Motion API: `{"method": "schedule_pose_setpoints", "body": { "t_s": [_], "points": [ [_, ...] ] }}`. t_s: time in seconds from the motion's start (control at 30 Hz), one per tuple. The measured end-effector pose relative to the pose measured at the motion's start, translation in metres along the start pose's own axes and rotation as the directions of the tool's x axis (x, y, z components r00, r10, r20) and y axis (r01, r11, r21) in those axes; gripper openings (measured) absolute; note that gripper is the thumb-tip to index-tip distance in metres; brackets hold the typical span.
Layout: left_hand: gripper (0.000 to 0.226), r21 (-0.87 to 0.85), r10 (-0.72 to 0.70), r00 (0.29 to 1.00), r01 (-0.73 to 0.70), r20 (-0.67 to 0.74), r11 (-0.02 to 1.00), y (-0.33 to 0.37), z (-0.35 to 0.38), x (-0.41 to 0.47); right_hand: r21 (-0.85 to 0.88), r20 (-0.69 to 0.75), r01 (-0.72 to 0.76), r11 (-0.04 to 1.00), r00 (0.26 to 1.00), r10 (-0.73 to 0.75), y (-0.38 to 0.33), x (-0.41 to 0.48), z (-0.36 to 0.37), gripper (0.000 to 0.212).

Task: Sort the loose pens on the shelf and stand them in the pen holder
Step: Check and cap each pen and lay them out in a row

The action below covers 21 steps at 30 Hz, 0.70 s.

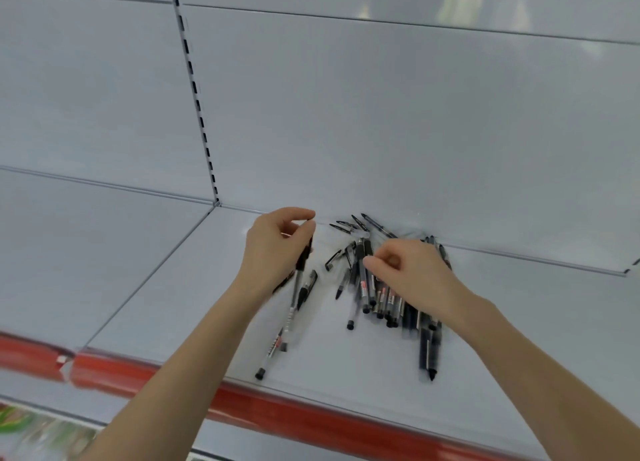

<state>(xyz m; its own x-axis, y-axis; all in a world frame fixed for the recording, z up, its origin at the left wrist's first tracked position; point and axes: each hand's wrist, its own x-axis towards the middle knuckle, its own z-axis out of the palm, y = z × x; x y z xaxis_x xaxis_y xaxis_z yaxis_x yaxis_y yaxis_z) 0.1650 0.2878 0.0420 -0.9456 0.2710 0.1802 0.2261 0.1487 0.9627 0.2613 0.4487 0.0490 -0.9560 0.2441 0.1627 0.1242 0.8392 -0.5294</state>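
Head view: my left hand [277, 249], left of the pen pile [391, 301], curls round a clear pen [282, 325] whose end slants toward the red edge strip [277, 410] in front of the pile. My right hand [412, 277] rests on the pile, fingers curled, hiding its far right part; whether it grips anything I cannot tell. One short pen [307, 289] lies just left of the pile.

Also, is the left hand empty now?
No, the left hand grips a long clear pen whose dark end points toward the red shelf edge.
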Motion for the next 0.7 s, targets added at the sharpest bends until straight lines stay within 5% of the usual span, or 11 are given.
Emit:
{"method": "schedule_pose_setpoints", "body": {
  "t_s": [0.1, 0.2, 0.47, 0.7],
  "points": [
    [0.016, 0.337, 0.058, 0.998, -0.066, 0.034, 0.939, -0.011, -0.009, 0.003, -0.159, 0.083, -0.017, 0.987, 0.996, 0.03, -0.002, 0.009, 0.013, 0.034],
    [0.019, 0.457, 0.038, 0.997, -0.067, 0.072, 0.887, -0.018, -0.014, 0.005, -0.266, 0.134, -0.02, 0.964, 0.989, 0.058, -0.005, 0.013, 0.019, 0.044],
    [0.024, 0.558, 0.037, 0.994, -0.087, 0.101, 0.825, -0.031, -0.012, 0.006, -0.373, 0.152, -0.039, 0.927, 0.983, 0.103, -0.007, 0.011, 0.01, 0.044],
    [0.019, 0.572, 0.1, 0.966, -0.222, 0.237, 0.79, -0.018, 0.018, 0.01, -0.181, 0.041, -0.156, 0.971, 0.985, 0.166, 0.008, -0.003, 0.001, 0.035]
  ]
}}
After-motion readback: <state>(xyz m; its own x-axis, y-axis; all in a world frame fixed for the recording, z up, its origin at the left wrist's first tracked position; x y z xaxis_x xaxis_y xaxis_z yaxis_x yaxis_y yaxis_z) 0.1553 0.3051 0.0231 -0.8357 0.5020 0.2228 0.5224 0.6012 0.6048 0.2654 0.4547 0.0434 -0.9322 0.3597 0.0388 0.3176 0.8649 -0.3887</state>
